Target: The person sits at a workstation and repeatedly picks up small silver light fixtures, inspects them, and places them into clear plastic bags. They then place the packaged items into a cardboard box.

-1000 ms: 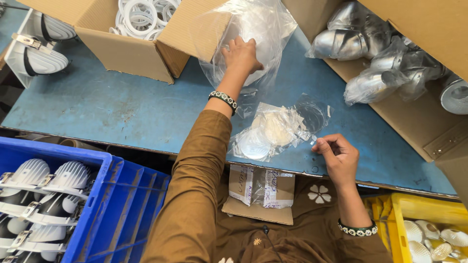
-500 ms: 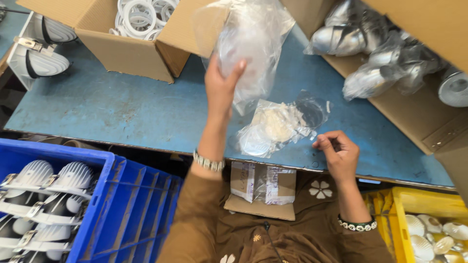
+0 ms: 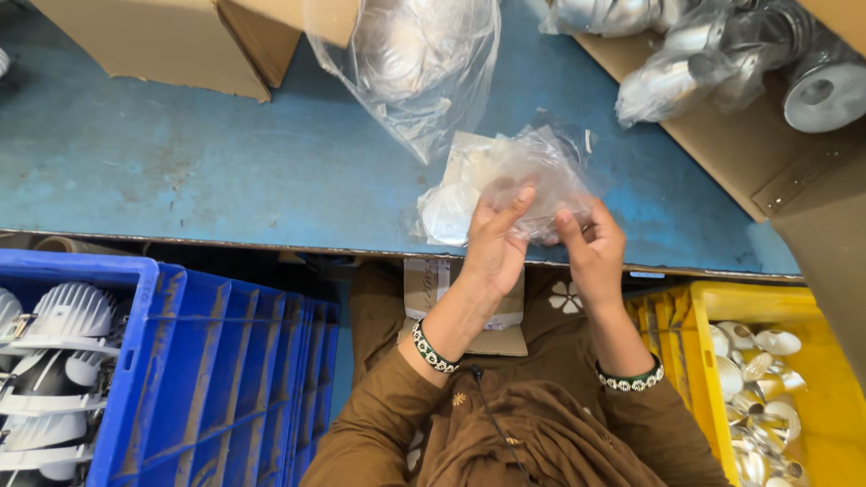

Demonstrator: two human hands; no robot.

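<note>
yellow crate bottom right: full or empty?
Partly full: yellow crate holds a heap of silvery reflector cups along its left side; the rest shows bare yellow.

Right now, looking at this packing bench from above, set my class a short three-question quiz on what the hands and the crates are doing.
1. True or false: both hands grip the crumpled clear plastic bag at the near edge of the blue worktop.
2. Which crate stands on the person's right: A) blue plastic crate, B) yellow plastic crate, C) neither?
3. Fill in: the left hand and the right hand each wear a beaded ____ at the wrist.

Key: 1 true; 2 B; 3 bracelet.
</note>
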